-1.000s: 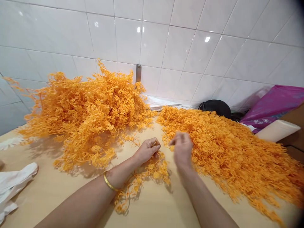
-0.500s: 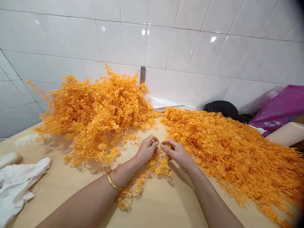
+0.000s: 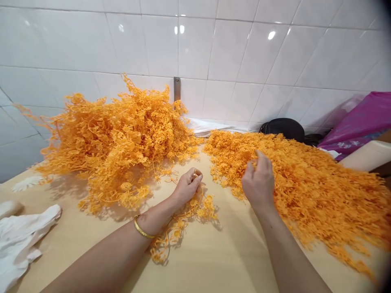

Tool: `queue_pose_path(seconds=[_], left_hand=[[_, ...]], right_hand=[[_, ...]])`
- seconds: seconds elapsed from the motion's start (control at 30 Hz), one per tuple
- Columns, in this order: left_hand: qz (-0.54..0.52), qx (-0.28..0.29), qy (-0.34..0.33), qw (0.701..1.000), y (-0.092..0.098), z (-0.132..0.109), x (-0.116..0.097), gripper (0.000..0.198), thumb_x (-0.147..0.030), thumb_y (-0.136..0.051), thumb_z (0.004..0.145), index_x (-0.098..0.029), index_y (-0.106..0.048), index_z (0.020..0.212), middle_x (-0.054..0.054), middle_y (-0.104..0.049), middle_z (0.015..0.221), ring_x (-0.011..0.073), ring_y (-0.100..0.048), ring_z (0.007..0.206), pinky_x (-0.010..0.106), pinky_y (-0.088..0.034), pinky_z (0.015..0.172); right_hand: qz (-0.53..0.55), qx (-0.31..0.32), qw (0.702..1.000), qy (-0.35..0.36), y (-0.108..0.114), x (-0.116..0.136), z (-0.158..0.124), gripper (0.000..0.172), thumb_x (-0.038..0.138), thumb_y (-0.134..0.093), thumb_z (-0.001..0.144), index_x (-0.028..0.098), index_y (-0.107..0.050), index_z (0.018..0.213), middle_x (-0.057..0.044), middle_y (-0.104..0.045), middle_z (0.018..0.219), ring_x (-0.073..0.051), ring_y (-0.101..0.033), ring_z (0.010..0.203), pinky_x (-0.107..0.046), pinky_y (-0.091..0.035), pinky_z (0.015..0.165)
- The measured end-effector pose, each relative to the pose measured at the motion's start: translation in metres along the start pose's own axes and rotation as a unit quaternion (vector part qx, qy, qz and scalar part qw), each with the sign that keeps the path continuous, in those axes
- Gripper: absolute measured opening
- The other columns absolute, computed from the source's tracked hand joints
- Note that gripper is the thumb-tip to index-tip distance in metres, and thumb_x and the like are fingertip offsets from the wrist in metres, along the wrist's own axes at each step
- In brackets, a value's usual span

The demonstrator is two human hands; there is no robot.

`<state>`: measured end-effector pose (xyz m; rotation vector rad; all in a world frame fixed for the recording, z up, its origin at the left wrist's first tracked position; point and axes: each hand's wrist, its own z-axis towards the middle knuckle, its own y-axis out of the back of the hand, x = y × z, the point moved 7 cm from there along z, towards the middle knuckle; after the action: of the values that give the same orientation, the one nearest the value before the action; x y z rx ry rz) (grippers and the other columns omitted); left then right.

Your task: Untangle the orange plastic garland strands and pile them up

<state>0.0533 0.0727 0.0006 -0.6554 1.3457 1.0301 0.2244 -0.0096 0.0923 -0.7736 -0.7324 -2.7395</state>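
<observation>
My left hand [image 3: 187, 188], with a gold bangle on the wrist, rests on the tan table [image 3: 207, 260] with its fingers curled round a small bunch of orange plastic sprigs [image 3: 183, 221] that trails under the wrist. My right hand [image 3: 259, 181] hovers over the near edge of the flat orange heap [image 3: 311, 191] on the right, thumb and fingers pinched together; what they hold, if anything, is too small to make out. A taller tangled pile of orange sprigs [image 3: 113, 138] stands at the left, just beyond my left hand.
White cloth gloves [image 3: 21, 240] lie at the table's left edge. A black bag [image 3: 282, 128], a magenta plastic bag [image 3: 357, 126] and a white block [image 3: 365, 156] sit at the back right. White tiled wall [image 3: 214, 53] closes the far side.
My right hand has left my left hand and moved right and away, onto the edge of the flat orange heap. The left hand stays put with its bunch.
</observation>
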Motion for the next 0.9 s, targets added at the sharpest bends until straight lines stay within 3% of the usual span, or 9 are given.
queue_pose_path(seconds=[0.07,0.13,0.23,0.33,0.4,0.53,0.7,0.8,0.9], left_hand=[[-0.009,-0.007,0.009,1.0,0.0,0.0,-0.001,0.019,-0.038,-0.04,0.077,-0.019,-0.041,0.08,-0.008,-0.039,0.045,0.0067,-0.035,0.039,0.017,-0.027,0.04],[-0.017,-0.016,0.005,1.0,0.002,0.0,-0.002,0.021,-0.039,-0.042,0.076,-0.019,-0.041,0.084,-0.007,-0.04,0.047,0.007,-0.038,0.042,0.017,-0.028,0.041],[-0.022,-0.03,-0.009,0.999,0.004,0.0,-0.003,0.024,-0.038,-0.042,0.076,-0.02,-0.041,0.092,-0.006,-0.041,0.054,0.0073,-0.04,0.046,0.018,-0.031,0.044],[-0.001,-0.044,-0.029,0.999,0.006,0.001,-0.004,0.031,-0.034,-0.042,0.076,-0.02,-0.04,0.104,-0.004,-0.045,0.062,0.0084,-0.043,0.053,0.02,-0.035,0.05],[0.03,-0.072,-0.057,0.995,0.01,0.0,-0.008,0.04,-0.031,-0.044,0.076,-0.02,-0.035,0.114,0.001,-0.05,0.077,0.0106,-0.048,0.066,0.023,-0.039,0.06],[0.14,-0.181,-0.159,0.96,0.024,-0.008,-0.026,0.046,-0.027,-0.046,0.076,-0.02,-0.032,0.12,0.01,-0.041,0.115,0.0193,-0.039,0.105,0.035,-0.033,0.086],[0.239,-0.253,-0.236,0.908,0.033,-0.018,-0.046,0.032,-0.023,-0.043,0.077,-0.018,-0.042,0.108,0.011,-0.041,0.113,0.0214,-0.034,0.109,0.039,-0.026,0.092],[0.255,-0.209,-0.252,0.91,0.028,-0.02,-0.053,0.015,-0.024,-0.041,0.078,-0.018,-0.05,0.089,0.009,-0.049,0.097,0.02,-0.042,0.097,0.036,-0.032,0.085],[0.261,-0.087,-0.262,0.925,0.007,-0.025,-0.059,0.016,-0.028,-0.039,0.079,-0.019,-0.052,0.075,0.006,-0.053,0.077,0.0186,-0.047,0.081,0.032,-0.036,0.076]], right_hand=[[-0.096,0.032,0.993,0.054,-0.012,0.006,-0.006,0.03,0.021,-0.046,0.074,0.014,-0.052,0.102,-0.017,-0.043,0.108,-0.031,-0.04,0.099,-0.047,-0.033,0.079],[-0.112,0.069,0.988,0.078,-0.022,0.012,-0.011,0.025,0.022,-0.047,0.074,0.014,-0.056,0.096,-0.017,-0.043,0.112,-0.032,-0.036,0.103,-0.049,-0.03,0.082],[0.019,0.21,0.975,0.068,-0.043,0.021,-0.024,0.023,0.026,-0.046,0.076,0.017,-0.058,0.094,-0.011,-0.055,0.095,-0.024,-0.048,0.088,-0.039,-0.037,0.075],[0.16,0.397,0.904,0.021,-0.069,0.027,-0.048,0.02,0.029,-0.051,0.072,0.018,-0.061,0.085,-0.003,-0.058,0.07,-0.014,-0.049,0.061,-0.025,-0.038,0.055],[0.192,0.459,0.867,0.004,-0.08,0.028,-0.059,0.015,0.028,-0.051,0.071,0.017,-0.06,0.069,0.002,-0.052,0.056,-0.011,-0.043,0.05,-0.022,-0.032,0.047],[0.207,0.411,0.887,-0.047,-0.086,0.013,-0.054,0.019,0.025,-0.046,0.073,0.017,-0.05,0.057,0.004,-0.044,0.05,-0.009,-0.038,0.049,-0.021,-0.028,0.047],[0.203,0.381,0.899,-0.077,-0.089,-0.005,-0.048,0.015,0.026,-0.043,0.074,0.018,-0.051,0.063,0.003,-0.047,0.054,-0.011,-0.041,0.052,-0.022,-0.028,0.049],[0.147,0.361,0.92,-0.048,-0.089,-0.008,-0.048,0.015,0.027,-0.045,0.073,0.019,-0.051,0.062,0.002,-0.05,0.055,-0.011,-0.041,0.053,-0.022,-0.026,0.051],[0.13,0.353,0.926,-0.027,-0.09,-0.009,-0.048,0.015,0.026,-0.045,0.072,0.019,-0.052,0.061,0.001,-0.052,0.057,-0.012,-0.043,0.055,-0.023,-0.026,0.053]])
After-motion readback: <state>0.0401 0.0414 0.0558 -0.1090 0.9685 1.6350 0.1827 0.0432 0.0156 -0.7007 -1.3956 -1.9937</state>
